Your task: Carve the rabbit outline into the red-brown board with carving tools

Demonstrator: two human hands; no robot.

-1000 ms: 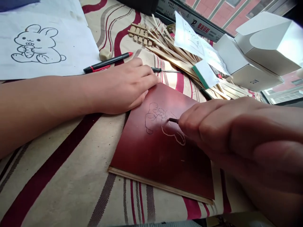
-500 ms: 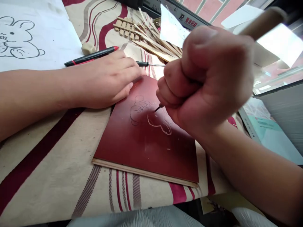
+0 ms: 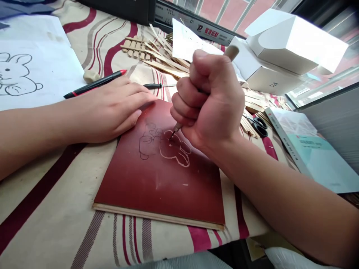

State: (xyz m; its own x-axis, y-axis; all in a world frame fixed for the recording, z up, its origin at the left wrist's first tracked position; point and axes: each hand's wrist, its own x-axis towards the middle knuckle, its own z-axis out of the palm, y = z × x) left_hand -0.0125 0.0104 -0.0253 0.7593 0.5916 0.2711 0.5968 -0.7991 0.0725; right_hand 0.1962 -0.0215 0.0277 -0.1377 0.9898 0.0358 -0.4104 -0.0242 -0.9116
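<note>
My left hand (image 3: pixel 114 108) lies flat with its fingers stretched out, the fingertips and thumb at the upper left edge of a red-brown board (image 3: pixel 157 186). The board carries a bunny drawing (image 3: pixel 174 149); its head and ears are scratched in pale lines, its body shows as dark lines. Wrapped in a fist above the board, my right hand (image 3: pixel 210 97) grips a carving tool (image 3: pixel 232 51) with a wooden handle. The dark thin tip points down at the bunny's head and seems to touch it. My fist hides the middle of the handle.
A paper with a bunny sketch (image 3: pixel 30 41), a pen (image 3: pixel 95 84), an eraser-like lump (image 3: pixel 91 76) and a screwdriver-like tool (image 3: pixel 153 86) lie left and behind. Wooden strips (image 3: pixel 165 67), white boxes (image 3: pixel 294 45), scissors (image 3: pixel 259 127) and a book (image 3: pixel 314 149) stand farther off.
My right fist has lifted away from the camera and tilted, showing more of the bunny's ears. The view has shifted, so the boxes and scissors are now visible. My left hand stays on the board.
</note>
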